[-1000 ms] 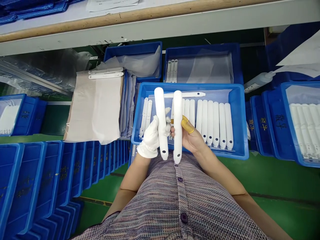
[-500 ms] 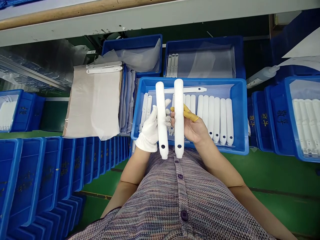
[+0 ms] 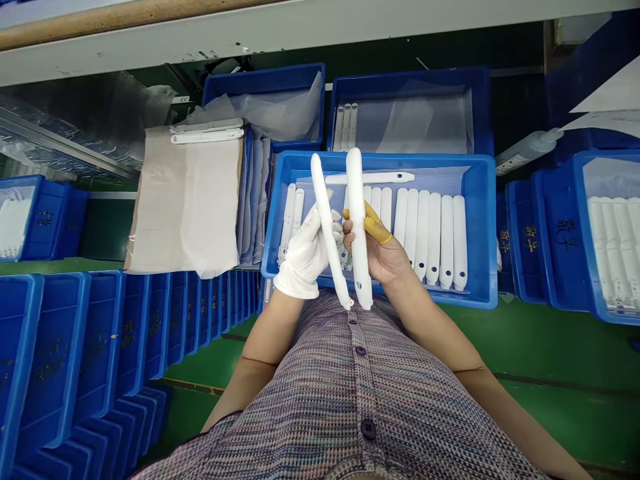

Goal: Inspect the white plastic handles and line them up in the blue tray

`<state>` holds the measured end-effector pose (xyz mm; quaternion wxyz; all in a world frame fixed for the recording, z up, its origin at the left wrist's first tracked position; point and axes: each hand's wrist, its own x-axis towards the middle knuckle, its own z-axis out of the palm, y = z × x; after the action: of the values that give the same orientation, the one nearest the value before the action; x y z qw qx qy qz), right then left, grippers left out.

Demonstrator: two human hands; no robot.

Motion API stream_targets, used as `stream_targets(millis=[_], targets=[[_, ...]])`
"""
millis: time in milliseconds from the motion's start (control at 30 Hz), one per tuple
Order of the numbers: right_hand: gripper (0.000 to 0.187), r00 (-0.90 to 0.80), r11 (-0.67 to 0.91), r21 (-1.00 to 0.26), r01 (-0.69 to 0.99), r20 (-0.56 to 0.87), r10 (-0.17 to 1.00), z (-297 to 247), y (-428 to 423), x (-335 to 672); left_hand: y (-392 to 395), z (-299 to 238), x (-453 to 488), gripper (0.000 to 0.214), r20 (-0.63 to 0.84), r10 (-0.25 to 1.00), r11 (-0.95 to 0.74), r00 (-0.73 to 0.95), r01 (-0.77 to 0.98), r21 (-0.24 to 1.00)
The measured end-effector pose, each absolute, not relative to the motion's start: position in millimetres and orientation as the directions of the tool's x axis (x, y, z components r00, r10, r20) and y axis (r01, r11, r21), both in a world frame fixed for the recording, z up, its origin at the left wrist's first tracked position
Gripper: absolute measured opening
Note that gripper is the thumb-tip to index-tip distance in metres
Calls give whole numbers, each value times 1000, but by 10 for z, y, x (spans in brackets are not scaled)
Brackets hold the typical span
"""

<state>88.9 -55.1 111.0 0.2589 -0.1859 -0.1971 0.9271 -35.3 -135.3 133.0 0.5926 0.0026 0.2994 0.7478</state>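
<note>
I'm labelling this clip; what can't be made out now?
All in the head view:
Left hand: partly behind its white piece.
Middle pieces, central bin: some lower ends behind the right hand.
Far-right bin: cut off by the picture's edge.
Bottle: print too small to read.

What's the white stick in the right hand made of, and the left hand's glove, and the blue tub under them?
Stick: probably plastic, smooth and softly shiny, because it's evenly white and rounded; coated metal could look alike.
Glove: likely thin, dull cloth, because it wrinkles softly around the hand.
Tub: most likely hard plastic, slightly glossy, with stiff walls and light catching its rim.
</note>
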Motion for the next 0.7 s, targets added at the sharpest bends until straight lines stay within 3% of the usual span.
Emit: stream_targets(millis=[233,300,367,433,500,700], targets=[[55,-757,-539,-761,-360,-100,646,992,-686,966,-1369,1243,-344,34,-302,905,-89,-298,-829,553],[54,-705,-347,-873,-343,-5,709,942,-727,978,-1376,1212,-332,41,-243,922,-93,-300,-783,615],[50,-607,-59,-950,-306,147,781,906,-765,981,-1380,1172,-336,51,-155,949,-105,-274,-739,665],[50,-501,239,-943,-231,326,801,891,-796,981,-1379,1134,-355,59,-74,971,-114,-228,-711,694],[54,-442,443,-885,-142,457,772,898,-821,983,-1375,1107,-377,63,-40,982,-101,-184,-697,710],[65,-447,604,-796,-33,552,704,904,-840,1005,-1356,1017,-466,55,-70,990,-24,-126,-623,782]])
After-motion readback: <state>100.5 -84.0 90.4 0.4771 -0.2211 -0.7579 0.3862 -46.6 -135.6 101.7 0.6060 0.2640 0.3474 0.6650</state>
